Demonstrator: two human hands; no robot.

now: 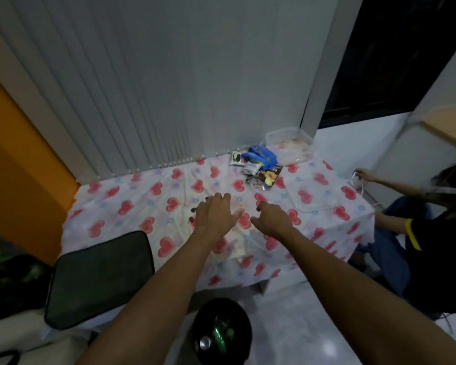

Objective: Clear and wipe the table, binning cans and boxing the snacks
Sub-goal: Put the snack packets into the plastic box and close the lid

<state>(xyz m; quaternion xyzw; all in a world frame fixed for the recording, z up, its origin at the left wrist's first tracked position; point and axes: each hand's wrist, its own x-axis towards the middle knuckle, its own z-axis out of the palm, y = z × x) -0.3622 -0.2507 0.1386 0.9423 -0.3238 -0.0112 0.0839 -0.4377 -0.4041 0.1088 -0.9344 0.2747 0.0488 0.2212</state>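
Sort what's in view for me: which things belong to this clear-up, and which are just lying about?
Job: snack packets, clear plastic box, its lid, black bin with cans inside, heart-print tablecloth, left hand, right hand.

Lying about: dark chair, white cable.

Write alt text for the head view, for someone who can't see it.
Two bare hands, left hand and right hand, reach open and empty over a table with a heart-print cloth. Snack packets and a clear plastic box sit at the far edge. A black bin holding cans stands on the floor below.
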